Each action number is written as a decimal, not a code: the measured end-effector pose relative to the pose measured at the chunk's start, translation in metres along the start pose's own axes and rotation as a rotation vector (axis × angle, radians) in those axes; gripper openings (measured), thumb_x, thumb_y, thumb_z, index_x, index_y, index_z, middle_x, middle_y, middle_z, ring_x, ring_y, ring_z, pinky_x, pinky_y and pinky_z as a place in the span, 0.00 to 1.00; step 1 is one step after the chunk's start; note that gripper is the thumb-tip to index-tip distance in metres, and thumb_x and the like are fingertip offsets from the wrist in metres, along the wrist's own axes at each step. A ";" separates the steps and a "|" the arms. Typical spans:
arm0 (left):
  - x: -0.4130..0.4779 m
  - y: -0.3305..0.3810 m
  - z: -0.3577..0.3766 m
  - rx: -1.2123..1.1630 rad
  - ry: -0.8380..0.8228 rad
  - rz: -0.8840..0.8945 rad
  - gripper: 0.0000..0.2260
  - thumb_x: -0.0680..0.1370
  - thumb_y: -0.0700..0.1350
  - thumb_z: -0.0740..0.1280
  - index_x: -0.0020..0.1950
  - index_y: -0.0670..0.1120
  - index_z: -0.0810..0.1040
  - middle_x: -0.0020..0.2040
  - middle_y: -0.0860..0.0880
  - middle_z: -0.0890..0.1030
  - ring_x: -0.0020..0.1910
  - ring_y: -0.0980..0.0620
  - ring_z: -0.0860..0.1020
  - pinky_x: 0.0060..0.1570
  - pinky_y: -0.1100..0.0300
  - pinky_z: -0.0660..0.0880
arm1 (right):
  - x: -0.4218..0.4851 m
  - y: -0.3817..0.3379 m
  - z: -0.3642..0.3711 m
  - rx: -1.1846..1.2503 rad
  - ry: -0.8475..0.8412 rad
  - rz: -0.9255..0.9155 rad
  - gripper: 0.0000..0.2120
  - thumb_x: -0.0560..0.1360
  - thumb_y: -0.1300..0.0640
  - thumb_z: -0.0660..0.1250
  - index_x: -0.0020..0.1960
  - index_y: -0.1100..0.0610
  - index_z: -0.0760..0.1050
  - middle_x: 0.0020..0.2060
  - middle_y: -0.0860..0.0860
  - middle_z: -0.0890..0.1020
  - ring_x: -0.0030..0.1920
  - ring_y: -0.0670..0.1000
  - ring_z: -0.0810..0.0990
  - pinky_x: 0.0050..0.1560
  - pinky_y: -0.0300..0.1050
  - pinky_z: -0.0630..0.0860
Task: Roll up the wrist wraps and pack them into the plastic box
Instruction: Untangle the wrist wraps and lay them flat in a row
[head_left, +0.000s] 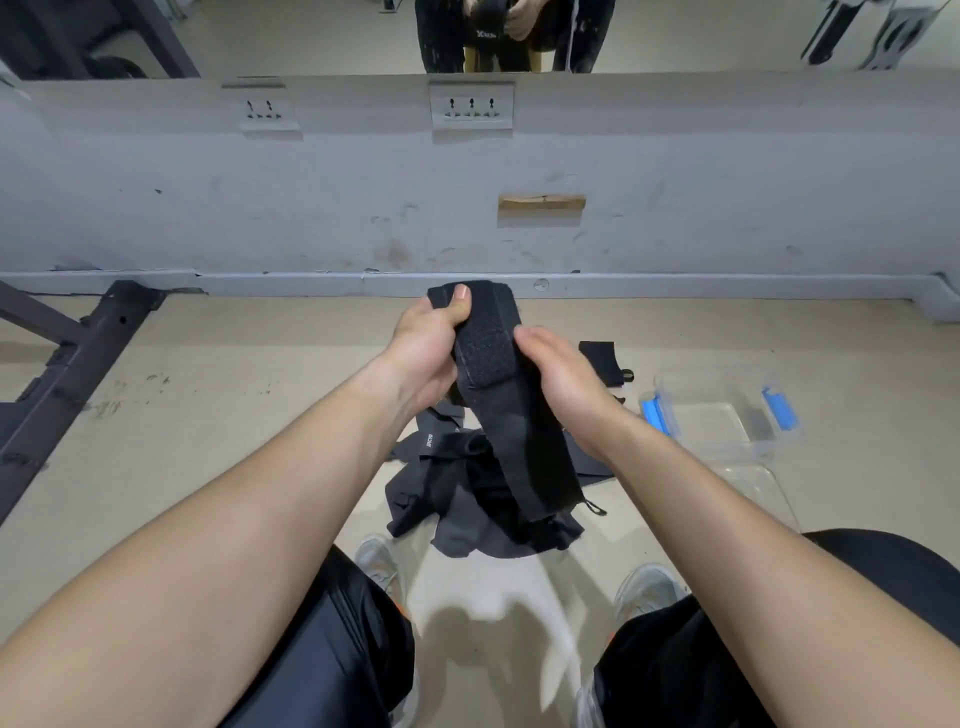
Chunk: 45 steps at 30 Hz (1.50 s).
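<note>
As seen from the head view, a black wrist wrap (501, 415) is held up above the floor (208, 415) between both hands. Its upper end carries a rough hook-and-loop patch with a stitched border, and its lower length hangs as a flat woven band. The left hand (428, 353) is clamped on the top end, thumb pressed flat on the fabric. The right hand (566, 384) is curled round the band's right edge just below the patch. Beneath them a loose pile of wraps (467, 514), black and dark grey, soft and crumpled, is spread on the floor between two pale shoes (379, 566).

To the right a clear plastic box (719, 418) with blue latches stands open, well apart from the pile, and a clear lid (758, 491) lies just beside its near side. Another black wrap (602, 358) lies near the box's left side.

The floor is smooth, beige and scuffed. It is bounded ahead by a marked grey wall (311, 208) with socket plates (471, 106), and at the left by a black metal frame (67, 374). Bare floor is left between frame and pile.
</note>
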<state>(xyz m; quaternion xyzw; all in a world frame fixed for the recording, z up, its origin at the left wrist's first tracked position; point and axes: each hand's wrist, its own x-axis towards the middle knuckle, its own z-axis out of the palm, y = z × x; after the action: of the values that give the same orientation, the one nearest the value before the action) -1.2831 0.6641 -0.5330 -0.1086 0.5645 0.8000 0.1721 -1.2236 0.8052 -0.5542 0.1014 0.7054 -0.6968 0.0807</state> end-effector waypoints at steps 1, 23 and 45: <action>0.000 0.000 0.001 -0.021 0.017 -0.006 0.16 0.86 0.43 0.62 0.70 0.34 0.73 0.56 0.38 0.82 0.47 0.45 0.84 0.42 0.53 0.84 | 0.000 0.004 0.001 -0.079 -0.038 -0.030 0.14 0.85 0.46 0.59 0.58 0.53 0.78 0.51 0.46 0.86 0.53 0.44 0.84 0.62 0.48 0.78; -0.022 0.002 -0.132 -0.112 0.537 0.154 0.19 0.81 0.36 0.67 0.70 0.49 0.71 0.56 0.43 0.84 0.49 0.44 0.84 0.49 0.45 0.84 | -0.069 0.117 0.066 -0.181 -0.319 0.193 0.14 0.84 0.48 0.63 0.57 0.57 0.82 0.51 0.50 0.88 0.52 0.52 0.86 0.57 0.50 0.80; 0.217 -0.139 -0.409 0.118 0.573 -0.054 0.20 0.81 0.36 0.66 0.71 0.51 0.72 0.57 0.47 0.85 0.52 0.46 0.86 0.51 0.48 0.84 | 0.067 0.339 0.222 -0.147 -0.485 0.721 0.11 0.82 0.54 0.67 0.62 0.55 0.81 0.52 0.49 0.88 0.53 0.49 0.87 0.61 0.50 0.81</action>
<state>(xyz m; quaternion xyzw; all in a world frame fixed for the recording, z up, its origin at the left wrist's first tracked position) -1.4348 0.3552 -0.8718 -0.3347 0.6327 0.6976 0.0328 -1.2079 0.5886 -0.9029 0.1687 0.6331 -0.5757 0.4891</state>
